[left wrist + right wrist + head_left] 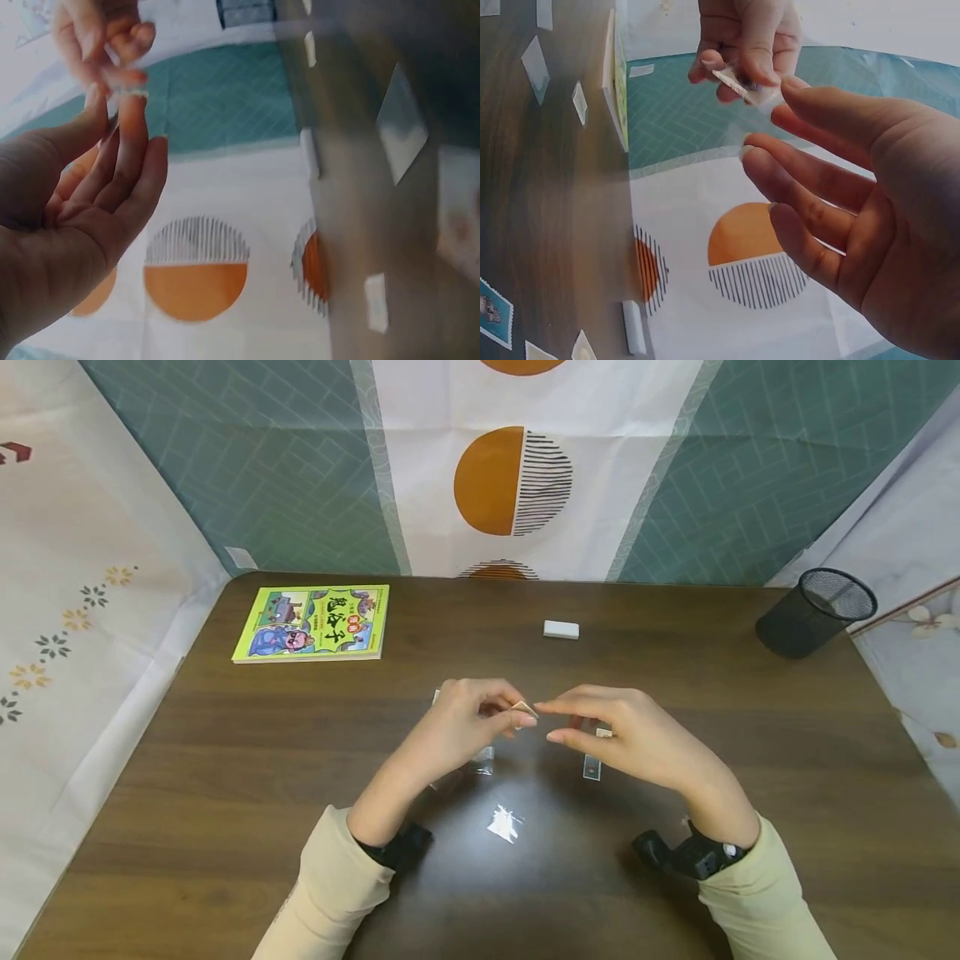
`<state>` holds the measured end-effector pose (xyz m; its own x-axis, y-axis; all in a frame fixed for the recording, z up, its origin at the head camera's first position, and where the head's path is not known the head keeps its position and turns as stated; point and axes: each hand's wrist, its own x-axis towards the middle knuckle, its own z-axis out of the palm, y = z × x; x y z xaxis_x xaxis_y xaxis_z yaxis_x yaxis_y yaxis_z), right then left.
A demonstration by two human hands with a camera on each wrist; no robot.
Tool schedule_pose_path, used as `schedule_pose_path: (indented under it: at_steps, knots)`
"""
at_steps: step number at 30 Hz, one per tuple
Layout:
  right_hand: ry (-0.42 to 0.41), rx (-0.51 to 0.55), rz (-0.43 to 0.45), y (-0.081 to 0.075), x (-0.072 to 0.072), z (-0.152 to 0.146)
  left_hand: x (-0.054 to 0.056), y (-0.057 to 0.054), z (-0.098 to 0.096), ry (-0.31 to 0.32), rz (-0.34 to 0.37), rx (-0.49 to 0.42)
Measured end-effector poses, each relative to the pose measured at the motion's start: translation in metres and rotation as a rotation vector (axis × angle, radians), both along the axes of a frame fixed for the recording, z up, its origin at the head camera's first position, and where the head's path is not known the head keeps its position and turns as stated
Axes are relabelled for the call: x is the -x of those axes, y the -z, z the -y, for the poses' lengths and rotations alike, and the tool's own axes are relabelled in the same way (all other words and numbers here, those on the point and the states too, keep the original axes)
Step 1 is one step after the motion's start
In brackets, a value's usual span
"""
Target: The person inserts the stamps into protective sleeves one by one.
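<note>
My left hand [476, 714] pinches a small pale stamp-like piece [742, 84], with what looks like clear film around it, between thumb and fingers above the table. Facing it, my right hand [630, 731] has its thumb and index finger apart, fingertips right at the piece's near corner. Below the right hand lies a blue stamp [592, 768] with a toothed pale edge, a pale stamp-like piece [603, 732] beside it. Under the left hand is a small clear sleeve [483, 762], partly hidden. Closer to me a shiny clear plastic piece [504, 823] lies flat.
A yellow-green book [322, 622] lies at the back left of the brown wooden table [225, 810]. Toward the back middle is a white eraser-like block [561, 629]. A black mesh pen holder [813, 614] stands at the back right. Patterned cloth [300, 468] hangs behind the table.
</note>
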<state>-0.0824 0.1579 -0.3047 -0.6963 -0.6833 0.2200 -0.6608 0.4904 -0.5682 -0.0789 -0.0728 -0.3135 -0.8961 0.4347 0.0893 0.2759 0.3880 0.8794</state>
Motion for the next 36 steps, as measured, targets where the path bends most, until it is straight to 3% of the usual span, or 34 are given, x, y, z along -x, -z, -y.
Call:
schedule_pose_path:
  at_steps: [6,12,17,22,29,36]
  knots:
    - [-0.009,-0.01,0.036,-0.006,0.004,-0.007,0.004,-0.005,0.022,-0.046,-0.014,0.009]
    - [0.009,-0.015,0.035,-0.009,0.008,-0.019,0.002,0.005,0.037,-0.057,0.076,0.047]
    - [0.026,-0.037,0.067,-0.008,0.012,-0.025,0.002,0.015,0.046,-0.101,0.096,0.093]
    - [0.044,-0.045,0.103,-0.009,0.013,-0.034,0.009,0.026,0.057,-0.157,0.121,0.233]
    - [0.081,-0.065,0.094,-0.011,0.014,-0.043,0.021,0.041,0.071,-0.098,0.269,0.44]
    - [0.059,-0.064,0.108,-0.013,0.013,-0.043,0.02,0.039,0.071,-0.109,0.278,0.576]
